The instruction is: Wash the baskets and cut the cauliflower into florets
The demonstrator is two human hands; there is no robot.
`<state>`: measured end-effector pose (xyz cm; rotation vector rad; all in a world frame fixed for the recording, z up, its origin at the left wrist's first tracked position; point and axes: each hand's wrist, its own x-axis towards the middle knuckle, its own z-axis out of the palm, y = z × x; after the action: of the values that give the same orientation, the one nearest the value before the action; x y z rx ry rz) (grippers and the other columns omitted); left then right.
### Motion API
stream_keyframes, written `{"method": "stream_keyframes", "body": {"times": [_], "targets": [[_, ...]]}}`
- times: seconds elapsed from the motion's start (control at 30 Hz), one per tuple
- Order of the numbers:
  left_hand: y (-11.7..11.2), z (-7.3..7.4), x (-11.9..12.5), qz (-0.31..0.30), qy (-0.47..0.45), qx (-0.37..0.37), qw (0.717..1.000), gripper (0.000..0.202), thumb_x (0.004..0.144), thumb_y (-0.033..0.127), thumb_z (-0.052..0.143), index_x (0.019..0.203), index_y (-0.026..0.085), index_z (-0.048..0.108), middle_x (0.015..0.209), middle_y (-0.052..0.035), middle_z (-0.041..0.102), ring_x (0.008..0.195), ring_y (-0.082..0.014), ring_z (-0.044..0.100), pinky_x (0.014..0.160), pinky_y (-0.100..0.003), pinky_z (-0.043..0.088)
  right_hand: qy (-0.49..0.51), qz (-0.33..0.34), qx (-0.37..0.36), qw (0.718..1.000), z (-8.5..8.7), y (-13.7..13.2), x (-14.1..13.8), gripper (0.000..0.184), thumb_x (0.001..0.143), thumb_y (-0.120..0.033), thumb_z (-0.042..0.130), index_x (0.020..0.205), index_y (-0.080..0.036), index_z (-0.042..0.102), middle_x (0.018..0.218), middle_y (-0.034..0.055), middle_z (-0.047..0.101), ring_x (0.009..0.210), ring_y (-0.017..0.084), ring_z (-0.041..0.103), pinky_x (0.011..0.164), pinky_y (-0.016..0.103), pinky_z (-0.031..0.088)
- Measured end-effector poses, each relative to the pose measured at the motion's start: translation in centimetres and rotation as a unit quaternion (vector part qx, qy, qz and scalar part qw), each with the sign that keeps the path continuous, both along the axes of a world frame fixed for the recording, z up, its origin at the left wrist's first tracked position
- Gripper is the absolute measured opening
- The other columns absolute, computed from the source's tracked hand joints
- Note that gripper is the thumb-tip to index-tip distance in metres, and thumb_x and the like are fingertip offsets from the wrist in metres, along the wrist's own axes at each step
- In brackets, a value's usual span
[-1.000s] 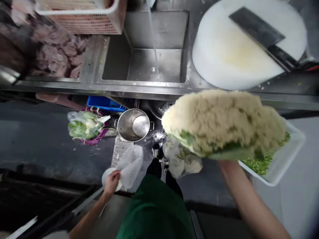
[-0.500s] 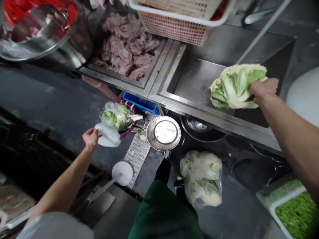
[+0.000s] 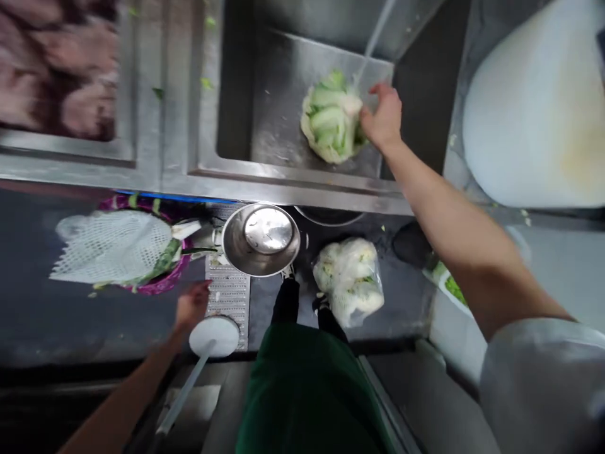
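A cauliflower (image 3: 331,120) lies stem-up in the steel sink (image 3: 278,135) under a stream of water (image 3: 375,34). Beside its right side is my right hand (image 3: 384,120), thumb and fingers apart, gripping nothing. My left hand (image 3: 193,306) is low over the floor, slightly blurred, its fingers reaching to the right with nothing in them. A white foam net (image 3: 116,243) covers part of the purple basket (image 3: 163,284) of trimmings, left of that hand. Close to the left hand sits a round white lid-like disc with a long handle (image 3: 215,337).
A steel pot (image 3: 261,261) stands on the floor before my feet. To its right is a clear bag of cauliflowers (image 3: 352,284). Raw meat (image 3: 57,69) fills the left basin; a big white container (image 3: 534,113) stands right of the sink. Greens (image 3: 454,290) show in a tub.
The cauliflower went from my right hand down into the sink, and that hand opened. My left hand let go of the foam net, now over the basket. The view shifted right.
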<state>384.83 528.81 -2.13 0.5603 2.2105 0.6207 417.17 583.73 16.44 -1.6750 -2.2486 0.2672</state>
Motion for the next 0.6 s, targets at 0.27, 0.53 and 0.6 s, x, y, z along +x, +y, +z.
{"method": "stream_keyframes", "body": {"times": [0.27, 0.53, 0.6], "targets": [[3.2, -4.5, 26.2, -0.422, -0.113, -0.070, 0.897, 0.026, 0.085, 0.015, 0.051, 0.091, 0.018, 0.076, 0.096, -0.0117, 0.081, 0.086, -0.0233, 0.077, 0.080, -0.033, 0.059, 0.146, -0.097, -0.108, 0.978, -6.6, -28.5, 19.1, 0.035, 0.107, -0.032, 0.036, 0.130, -0.022, 0.061, 0.113, 0.0089, 0.072, 0.104, 0.022, 0.071, 0.095, 0.040, 0.057], [8.2, -14.5, 43.4, -0.577, -0.126, -0.088, 0.802, 0.024, 0.088, 0.008, 0.056, 0.092, 0.017, 0.078, 0.101, -0.0091, 0.080, 0.100, -0.0215, 0.073, 0.098, -0.033, 0.053, -0.115, -0.151, -0.572, 0.798, -30.8, -46.4, 35.1, 0.046, 0.089, -0.013, 0.056, 0.134, -0.013, 0.066, 0.123, 0.0200, 0.074, 0.116, 0.031, 0.070, 0.098, 0.040, 0.056], [8.8, -17.8, 46.2, -0.599, -0.121, -0.098, 0.786, 0.025, 0.089, 0.009, 0.055, 0.093, 0.018, 0.078, 0.104, -0.0089, 0.080, 0.103, -0.0219, 0.072, 0.101, -0.034, 0.052, -0.102, -0.143, -0.585, 0.792, -35.7, -48.2, 37.2, 0.056, 0.091, -0.013, 0.054, 0.147, -0.012, 0.057, 0.142, 0.0224, 0.064, 0.132, 0.030, 0.062, 0.107, 0.040, 0.051]]}}
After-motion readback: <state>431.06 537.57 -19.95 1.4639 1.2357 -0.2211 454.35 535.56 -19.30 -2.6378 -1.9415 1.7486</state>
